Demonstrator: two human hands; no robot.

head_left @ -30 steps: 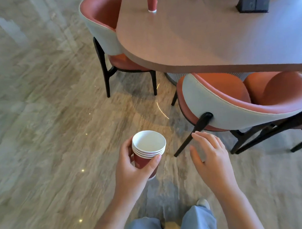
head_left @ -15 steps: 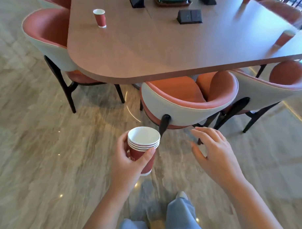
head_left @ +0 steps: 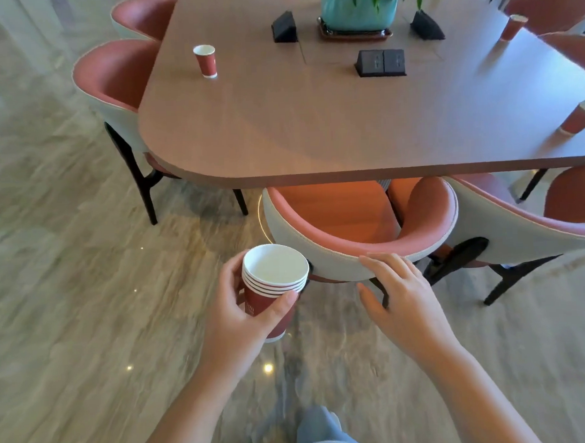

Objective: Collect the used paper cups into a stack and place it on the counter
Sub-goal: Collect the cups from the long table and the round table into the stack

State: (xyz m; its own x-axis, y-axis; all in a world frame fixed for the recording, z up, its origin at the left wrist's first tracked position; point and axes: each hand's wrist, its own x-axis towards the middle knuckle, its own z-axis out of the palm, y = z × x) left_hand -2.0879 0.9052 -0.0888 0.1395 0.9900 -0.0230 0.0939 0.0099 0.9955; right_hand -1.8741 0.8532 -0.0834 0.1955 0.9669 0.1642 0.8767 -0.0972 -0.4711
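The left hand point(head_left: 235, 319) still grips the stack point(head_left: 273, 281), thumb on the near side and fingers curled round the far side. Four rims show, nested and upright, the same count as a second ago, so nothing has been added. The stack is carried low, in front of the body, just left of the chair point(head_left: 335, 253).

The right hand point(head_left: 400, 303) is open and holds nothing. It was loose in the air before. Now its fingertips lie at the top edge of the chair back, though I cannot tell whether they touch it.

The larger change is in the view, which has lifted and closed in on the counter point(head_left: 314, 121). A second ago only one cup point(head_left: 206, 61) showed. Now two more stand along the right edge, one near point(head_left: 579, 118) and one far point(head_left: 513, 26).

By my reading the collecting is about half done. Three cups are left to gather, and the free right hand is the likely one to fetch them.
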